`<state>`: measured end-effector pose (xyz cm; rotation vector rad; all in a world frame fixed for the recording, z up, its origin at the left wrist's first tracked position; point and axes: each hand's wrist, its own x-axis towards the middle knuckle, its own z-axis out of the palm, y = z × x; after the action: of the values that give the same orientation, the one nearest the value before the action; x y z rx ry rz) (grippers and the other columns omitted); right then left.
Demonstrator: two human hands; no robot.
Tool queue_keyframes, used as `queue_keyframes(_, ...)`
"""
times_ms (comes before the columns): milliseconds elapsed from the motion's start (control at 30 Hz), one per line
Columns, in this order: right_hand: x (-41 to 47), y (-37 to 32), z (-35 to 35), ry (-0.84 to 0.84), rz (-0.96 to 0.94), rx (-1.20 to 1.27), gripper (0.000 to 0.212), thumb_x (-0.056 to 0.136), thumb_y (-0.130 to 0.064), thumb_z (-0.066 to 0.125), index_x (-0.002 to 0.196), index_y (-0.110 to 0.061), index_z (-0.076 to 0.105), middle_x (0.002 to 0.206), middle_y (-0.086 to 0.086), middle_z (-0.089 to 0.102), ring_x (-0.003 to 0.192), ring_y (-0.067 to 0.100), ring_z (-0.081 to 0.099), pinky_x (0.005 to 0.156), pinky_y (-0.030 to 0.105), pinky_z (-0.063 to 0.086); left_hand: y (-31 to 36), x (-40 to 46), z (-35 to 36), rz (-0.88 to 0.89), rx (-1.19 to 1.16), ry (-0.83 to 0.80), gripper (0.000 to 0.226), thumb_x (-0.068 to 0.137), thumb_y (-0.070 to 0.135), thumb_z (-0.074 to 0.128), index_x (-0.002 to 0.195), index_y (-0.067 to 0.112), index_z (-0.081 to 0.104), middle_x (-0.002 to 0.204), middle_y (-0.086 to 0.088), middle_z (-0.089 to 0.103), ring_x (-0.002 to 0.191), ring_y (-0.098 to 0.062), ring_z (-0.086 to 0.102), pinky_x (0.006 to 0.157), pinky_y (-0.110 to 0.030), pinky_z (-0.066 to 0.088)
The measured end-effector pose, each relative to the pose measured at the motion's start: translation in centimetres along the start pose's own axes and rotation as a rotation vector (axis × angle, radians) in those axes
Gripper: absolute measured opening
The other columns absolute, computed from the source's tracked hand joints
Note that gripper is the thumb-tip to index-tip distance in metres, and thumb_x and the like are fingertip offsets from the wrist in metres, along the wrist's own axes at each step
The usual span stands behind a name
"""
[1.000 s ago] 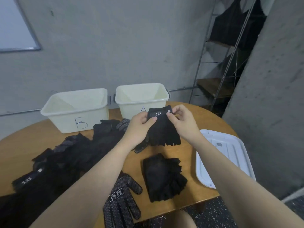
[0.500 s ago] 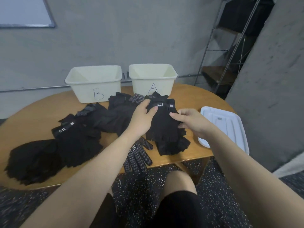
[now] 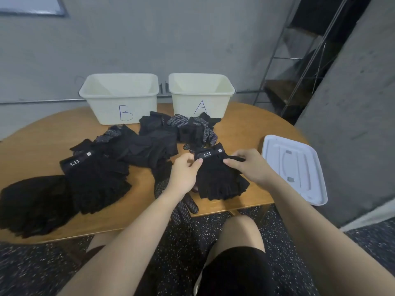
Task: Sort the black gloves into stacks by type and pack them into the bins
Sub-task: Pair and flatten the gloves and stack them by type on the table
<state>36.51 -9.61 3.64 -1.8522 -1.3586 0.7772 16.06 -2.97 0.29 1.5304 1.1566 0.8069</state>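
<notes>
- Head cam: left hand [image 3: 184, 175] and right hand [image 3: 250, 167] both pinch the wrist strap of a black fingerless glove [image 3: 220, 180], thumb and fingertips clamped on the "5.11" band.
- That glove lies on a small stack of the same type near the table's front edge, between the hands; soft matte fabric, short cut-off fingers.
- Dotted-grip glove [image 3: 181, 205]: full fingers, white rubber dots, lies under the left wrist and hangs over the table edge.
- Second 5.11 stack [image 3: 94, 176] sits left of centre; a fuzzy black heap [image 3: 32, 206] lies at far left, type not clear.
- Unsorted glove pile [image 3: 162, 137] in the middle, mixed plain and dotted knit, reaching to just in front of the bins.
- Bin B [image 3: 119, 99] and bin A [image 3: 201, 95]: cream plastic, rectangular, tapered walls, hand-drawn blue letters, side by side at the back; no gloves visible inside either.
- White plastic lid [image 3: 299, 169]: ribbed, rounded corners, flat at the right, overhanging the edge.
- Wooden table [image 3: 42, 133]: rounded, smooth tan top.
</notes>
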Motion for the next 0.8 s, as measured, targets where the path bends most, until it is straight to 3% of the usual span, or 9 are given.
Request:
queue_keyframes(67, 0.7, 1.0, 0.0, 0.01, 0.007, -0.009, 0.023, 0.093, -0.029, 0.075, 0.085, -0.007, 0.074, 0.083, 0.001, 0.077, 0.082, 0.014, 0.073, 0.073, 0.035, 0.059, -0.5, 0.5, 0.5, -0.048, 0.022, -0.03, 0.017, 0.104, 0.027, 0.061, 0.095, 0.013, 0.061, 0.088, -0.013, 0.073, 0.057, -0.037, 0.07, 0.05, -0.044, 0.057)
queue_keyframes(167, 1.4, 2.2, 0.2, 0.029, 0.029, -0.03, 0.018, 0.093, -0.029, 0.076, 0.086, -0.012, 0.074, 0.083, -0.005, 0.076, 0.077, 0.003, 0.07, 0.061, 0.013, 0.048, -1.4, 1.3, 1.3, -0.076, 0.104, -0.054, 0.016, 0.104, 0.029, 0.06, 0.096, 0.014, 0.06, 0.095, -0.006, 0.072, 0.045, -0.029, 0.067, 0.044, -0.036, 0.051)
queue_keyframes(267, 2.0, 3.7, 0.5, 0.046, 0.057, -0.08, 0.019, 0.093, -0.031, 0.074, 0.088, -0.013, 0.073, 0.086, -0.006, 0.075, 0.081, 0.005, 0.068, 0.063, 0.017, 0.047, -1.9, 2.0, 1.8, -0.092, 0.157, -0.056, 0.014, 0.103, 0.029, 0.061, 0.1, 0.015, 0.062, 0.102, -0.003, 0.073, 0.043, -0.025, 0.067, 0.042, -0.032, 0.05)
queue_keyframes(367, 2.5, 5.1, 0.8, 0.069, 0.057, -0.137, 0.017, 0.092, -0.033, 0.074, 0.089, -0.017, 0.073, 0.09, -0.004, 0.073, 0.088, 0.011, 0.066, 0.07, 0.027, 0.045, -2.2, 2.5, 1.9, -0.092, 0.167, -0.059, 0.012, 0.102, 0.023, 0.064, 0.107, 0.011, 0.064, 0.086, -0.006, 0.075, 0.042, -0.019, 0.065, 0.041, -0.03, 0.052)
queue_keyframes(433, 2.5, 5.5, 1.0, 0.078, 0.055, -0.156, 0.014, 0.093, -0.033, 0.074, 0.089, -0.02, 0.071, 0.088, -0.007, 0.07, 0.086, 0.008, 0.063, 0.066, 0.022, 0.043, -2.3, 2.5, 1.9, -0.076, 0.174, -0.066, 0.012, 0.101, 0.019, 0.065, 0.109, 0.011, 0.065, 0.076, -0.004, 0.074, 0.043, -0.017, 0.064, 0.043, -0.03, 0.054)
queue_keyframes(567, 2.3, 6.2, 1.6, 0.075, 0.046, -0.161, 0.01, 0.093, -0.032, 0.074, 0.09, -0.024, 0.069, 0.088, -0.013, 0.067, 0.085, 0.001, 0.061, 0.067, 0.014, 0.043, -2.9, 2.3, 1.7, -0.05, 0.249, -0.072, 0.024, 0.101, 0.022, 0.066, 0.121, 0.008, 0.066, 0.082, -0.004, 0.072, 0.044, -0.009, 0.064, 0.044, -0.022, 0.051)
queue_keyframes(633, 2.3, 6.6, 1.9, 0.084, 0.042, -0.142, 0.009, 0.093, -0.03, 0.075, 0.091, -0.024, 0.069, 0.092, -0.011, 0.069, 0.091, 0.005, 0.062, 0.072, 0.015, 0.044, -3.1, 2.3, 1.7, -0.005, 0.317, -0.045, 0.027, 0.101, 0.024, 0.067, 0.122, 0.008, 0.066, 0.081, 0.003, 0.071, 0.051, -0.008, 0.066, 0.05, -0.021, 0.053)
queue_keyframes(700, 2.2, 7.0, 2.0, 0.1, 0.053, -0.131, 0.01, 0.092, -0.029, 0.075, 0.094, -0.021, 0.071, 0.096, -0.008, 0.07, 0.096, 0.008, 0.063, 0.077, 0.018, 0.044, -3.2, 2.1, 1.9, 0.098, 0.428, 0.021, 0.029, 0.099, 0.028, 0.068, 0.122, 0.011, 0.065, 0.087, 0.01, 0.066, 0.072, -0.007, 0.067, 0.068, -0.02, 0.055)
queue_keyframes(800, 2.1, 7.5, 2.2, 0.12, 0.048, -0.139, 0.013, 0.092, -0.029, 0.075, 0.097, -0.018, 0.072, 0.099, -0.006, 0.072, 0.1, 0.011, 0.064, 0.08, 0.021, 0.044, -3.4, 1.5, 2.5, 0.348, 0.663, 0.114, 0.036, 0.1, 0.033, 0.064, 0.13, 0.013, 0.061, 0.119, 0.0, 0.057, 0.11, -0.019, 0.058, 0.095, -0.033, 0.052)
